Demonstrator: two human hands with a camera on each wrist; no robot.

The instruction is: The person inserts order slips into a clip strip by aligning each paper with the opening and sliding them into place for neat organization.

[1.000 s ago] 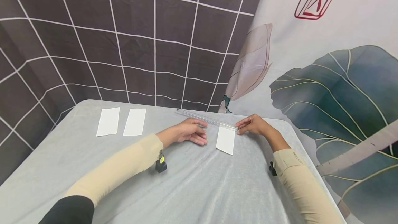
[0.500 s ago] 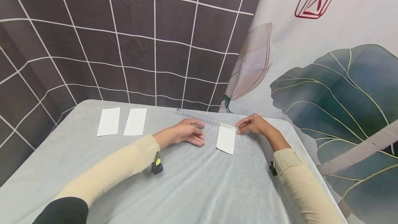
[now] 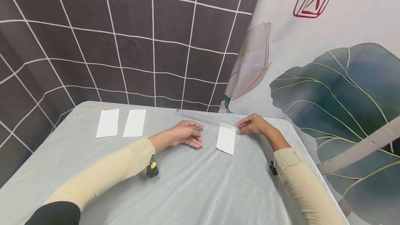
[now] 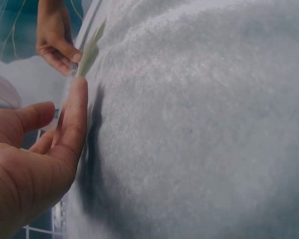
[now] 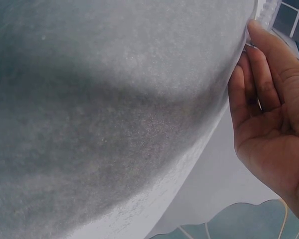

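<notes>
A clear plastic ruler point(image 3: 204, 119) lies slanted along the far part of the table, its right end across the top of a white paper slip point(image 3: 225, 141). My right hand point(image 3: 254, 124) pinches that end between thumb and fingers; in the right wrist view, a strip of the ruler point(image 5: 265, 14) shows beyond the thumb. My left hand point(image 3: 185, 134) is held left of the slip, near the ruler's middle, fingers loosely extended and holding nothing. From the left wrist, the slip point(image 4: 89, 56) appears edge-on past the left fingertips, with a raised edge.
Two more white paper slips point(image 3: 107, 123) lie side by side at the table's back left. A wrinkled pale grey cloth point(image 3: 187, 186) covers the table. Behind it hang a dark grid-patterned curtain point(image 3: 134, 55) and a leaf-printed one point(image 3: 337, 82) at right.
My left hand has drifted left, a little away from the slip. My right hand keeps its pinch on the ruler, and ruler and slip stay in place.
</notes>
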